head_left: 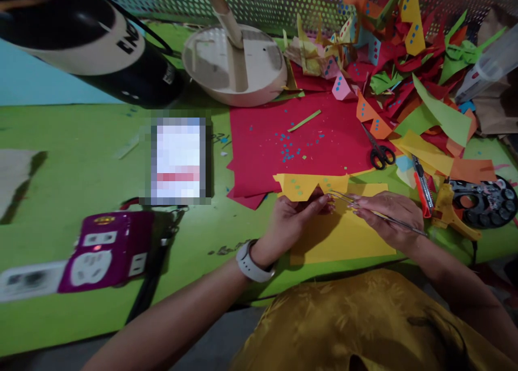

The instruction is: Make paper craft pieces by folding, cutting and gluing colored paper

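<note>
My left hand [297,217], with a pale watch on its wrist, pinches a yellow paper cut-out [299,187] by its lower edge. Green dots show on both parts of the cut-out. In my right hand [390,217] are thin metal tweezers [380,214], their tips pointing left at the cut-out's right part, close to my left fingertips. Beneath both hands lies a yellow sheet [335,241]. Just beyond them is a red sheet [259,144] with small blue dots [288,150] and a green paper strip [304,121] on it.
Black scissors [381,154], an orange cutter [423,185] and a yellow glue gun [451,209] lie right. Colored paper pieces [388,80] are heaped behind. A round stand base [259,71], a bottle [133,53], a blurred phone [178,160] and a purple power socket [105,247] stand or lie left.
</note>
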### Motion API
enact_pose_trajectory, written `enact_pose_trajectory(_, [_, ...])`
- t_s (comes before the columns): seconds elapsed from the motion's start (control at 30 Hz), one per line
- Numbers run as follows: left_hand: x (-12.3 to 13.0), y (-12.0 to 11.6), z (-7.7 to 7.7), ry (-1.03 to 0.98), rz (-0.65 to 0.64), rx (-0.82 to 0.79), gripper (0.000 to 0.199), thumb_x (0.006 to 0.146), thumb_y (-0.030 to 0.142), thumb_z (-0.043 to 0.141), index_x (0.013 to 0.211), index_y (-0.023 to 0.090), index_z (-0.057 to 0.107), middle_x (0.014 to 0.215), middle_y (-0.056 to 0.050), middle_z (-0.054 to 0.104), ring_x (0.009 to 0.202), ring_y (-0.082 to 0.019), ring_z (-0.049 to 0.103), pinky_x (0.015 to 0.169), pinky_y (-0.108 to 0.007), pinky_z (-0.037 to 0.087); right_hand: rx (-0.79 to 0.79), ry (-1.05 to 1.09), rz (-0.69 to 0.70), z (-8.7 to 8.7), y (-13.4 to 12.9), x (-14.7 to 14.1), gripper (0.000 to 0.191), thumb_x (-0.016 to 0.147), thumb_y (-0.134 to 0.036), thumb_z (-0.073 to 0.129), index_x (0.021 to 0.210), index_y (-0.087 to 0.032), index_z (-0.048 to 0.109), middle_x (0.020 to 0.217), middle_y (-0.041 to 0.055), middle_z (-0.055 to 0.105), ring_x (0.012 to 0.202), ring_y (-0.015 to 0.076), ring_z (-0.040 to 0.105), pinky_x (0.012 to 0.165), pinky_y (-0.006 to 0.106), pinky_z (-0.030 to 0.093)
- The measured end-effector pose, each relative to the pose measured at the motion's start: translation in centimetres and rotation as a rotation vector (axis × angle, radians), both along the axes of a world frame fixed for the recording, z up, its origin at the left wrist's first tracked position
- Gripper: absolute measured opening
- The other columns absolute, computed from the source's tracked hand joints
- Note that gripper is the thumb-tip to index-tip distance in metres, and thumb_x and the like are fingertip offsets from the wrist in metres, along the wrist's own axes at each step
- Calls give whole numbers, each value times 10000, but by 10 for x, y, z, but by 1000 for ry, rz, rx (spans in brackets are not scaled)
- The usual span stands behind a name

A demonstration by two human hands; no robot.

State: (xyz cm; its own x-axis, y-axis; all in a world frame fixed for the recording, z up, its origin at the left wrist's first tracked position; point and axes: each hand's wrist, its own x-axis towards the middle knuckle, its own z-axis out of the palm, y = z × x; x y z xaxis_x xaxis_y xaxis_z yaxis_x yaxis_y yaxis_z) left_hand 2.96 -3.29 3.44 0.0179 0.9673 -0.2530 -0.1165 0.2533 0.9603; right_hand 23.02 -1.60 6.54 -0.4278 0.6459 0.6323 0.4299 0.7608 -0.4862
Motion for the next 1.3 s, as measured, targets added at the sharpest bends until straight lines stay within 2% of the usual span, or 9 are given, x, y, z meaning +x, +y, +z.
enact_pose_trajectory(0.2, [-1, 0, -1, -28, 11, -38, 252, 710, 388, 802, 764, 160, 709, 689, -30, 748, 637, -178, 717, 690, -319, 635, 42, -17, 3, 3, 0, 3, 290, 874, -106, 683, 1127, -244, 652, 903, 17, 801, 704, 142, 751, 639, 255, 621])
enact_pose_trajectory(0.4, [-1, 0, -6, -107, 49, -92, 302, 682, 404, 825, 805, 157, 702, 765, -49, 768, 685, -193, 735, 722, -353, 639, 90, -33, -53, -7, 7, 20, 475, 857, -67, 681, 1273, -286, 612, 1145, 46, 755, 1026, 186, 729, 818, 334, 621])
enact_pose_trajectory(0.57, [1, -1, -13, -110, 60, -40, 299, 707, 398, 797, 846, 151, 701, 795, -66, 770, 705, -192, 739, 723, -358, 637, -40, -227, -35, -18, 16, 34, 481, 910, -27, 511, 1300, -289, 611, 1341, 62, 654, 1162, 209, 669, 916, 408, 588])
enact_pose_trajectory(0.8, [0, 0, -8, -116, 61, 70, 262, 730, 393, 790, 816, 160, 705, 758, -55, 760, 687, -182, 727, 699, -326, 629, -88, -494, -48, -37, 27, 46, 552, 817, 56, 437, 1202, -250, 690, 1347, 71, 647, 1163, 241, 669, 940, 457, 575])
enact_pose_trajectory(0.9, [1, 0, -6, -96, 46, 69, 261, 714, 382, 798, 811, 159, 702, 763, -58, 764, 684, -182, 726, 708, -338, 628, -47, -386, -85, -31, 28, 42, 512, 862, 21, 437, 1226, -248, 678, 1309, 73, 673, 1173, 232, 662, 972, 462, 555])
enact_pose_trajectory(1.0, [3, -1, -8, -92, 8, 68, 250, 704, 363, 798, 818, 162, 702, 781, -65, 771, 685, -191, 733, 709, -358, 630, -74, -172, -91, -19, 25, 32, 347, 934, -143, 538, 1233, -263, 665, 1273, 70, 695, 1172, 215, 660, 990, 445, 545])
enact_pose_trajectory(1.1, [3, -2, -9, -81, -33, 99, 223, 698, 343, 798, 788, 170, 692, 760, -58, 765, 661, -187, 732, 696, -357, 630, -142, -67, -50, -15, 22, 21, 286, 936, -290, 609, 1212, -241, 667, 1298, 96, 676, 1211, 216, 633, 1015, 449, 521])
enact_pose_trajectory(1.2, [3, -2, -9, -30, -70, 118, 218, 709, 356, 786, 777, 171, 695, 751, -63, 763, 666, -197, 731, 701, -368, 630, -198, -81, 2, -18, 21, 12, 246, 938, -360, 610, 1112, -209, 698, 1304, 124, 664, 1234, 221, 614, 1040, 449, 491])
enact_pose_trajectory(1.3, [2, -3, -9, 3, -122, 118, 259, 714, 407, 778, 780, 169, 703, 750, -74, 764, 673, -207, 727, 698, -369, 630, -308, -50, 9, -17, 21, 9, 224, 951, -390, 581, 932, -204, 705, 1188, 106, 716, 1171, 208, 647, 1013, 418, 499])
